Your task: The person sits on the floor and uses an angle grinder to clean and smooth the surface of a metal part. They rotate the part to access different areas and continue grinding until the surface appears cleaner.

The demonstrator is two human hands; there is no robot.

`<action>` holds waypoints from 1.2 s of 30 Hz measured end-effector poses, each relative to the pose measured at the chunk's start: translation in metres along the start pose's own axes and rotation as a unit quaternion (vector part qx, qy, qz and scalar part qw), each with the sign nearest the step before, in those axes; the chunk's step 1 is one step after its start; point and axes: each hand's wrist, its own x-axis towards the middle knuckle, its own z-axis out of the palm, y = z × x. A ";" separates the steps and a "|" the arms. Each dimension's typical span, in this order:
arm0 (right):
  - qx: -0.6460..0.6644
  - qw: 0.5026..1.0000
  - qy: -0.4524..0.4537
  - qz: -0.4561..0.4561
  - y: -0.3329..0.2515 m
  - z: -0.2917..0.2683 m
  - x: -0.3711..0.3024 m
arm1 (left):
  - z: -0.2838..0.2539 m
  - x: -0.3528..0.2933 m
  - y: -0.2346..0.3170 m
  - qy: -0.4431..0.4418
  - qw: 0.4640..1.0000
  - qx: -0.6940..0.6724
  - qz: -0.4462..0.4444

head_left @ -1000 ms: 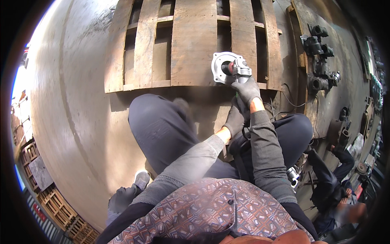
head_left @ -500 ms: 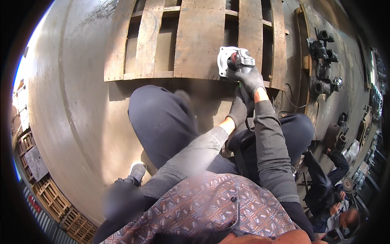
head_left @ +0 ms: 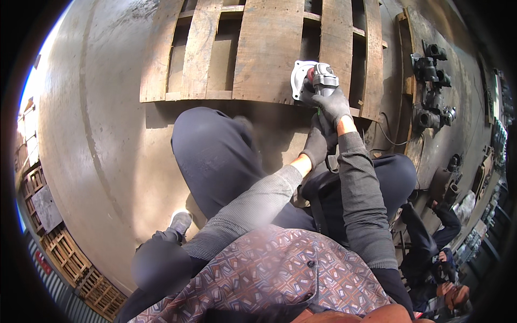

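An angle grinder (head_left: 325,79) with a silver head is held in both my gloved hands over the pallet's near edge. My right hand (head_left: 335,104) closes round its body just behind the head. Lower down, my left hand (head_left: 318,142) wraps round the dark rear part of the grinder. Beneath the tool a pale metal flange (head_left: 297,81) with bolt holes rests on the wooden pallet (head_left: 267,51). The grinder's head and my right hand cover much of the flange. Where the disc meets the metal cannot be made out.
Several dark metal pipe fittings (head_left: 429,118) stand on a wooden board to the right, with a cable (head_left: 396,143) beside it. Another person (head_left: 425,253) sits at the lower right. Stacked pallets (head_left: 67,255) line the far left.
The view has shifted slightly. Both my hands keep their hold on the grinder, which stays over the flange with little visible movement. The other person at the lower right has changed posture.
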 end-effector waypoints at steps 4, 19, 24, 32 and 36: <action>-0.022 0.999 -0.010 -0.024 0.000 0.001 0.005 | 0.001 0.001 0.001 0.011 1.000 -0.024 0.008; -0.067 0.995 -0.053 -0.047 -0.004 0.004 -0.019 | 0.002 -0.037 0.028 -0.019 0.982 0.173 0.071; -0.069 0.995 -0.058 -0.042 0.010 0.004 -0.037 | 0.017 -0.052 0.022 -0.021 0.992 0.122 -0.005; -0.077 0.994 -0.059 -0.054 0.006 0.000 -0.040 | 0.032 -0.032 -0.025 0.034 0.990 0.121 0.062; -0.107 0.991 -0.060 -0.060 -0.010 0.000 -0.034 | 0.027 -0.026 -0.023 0.006 0.999 -0.019 0.036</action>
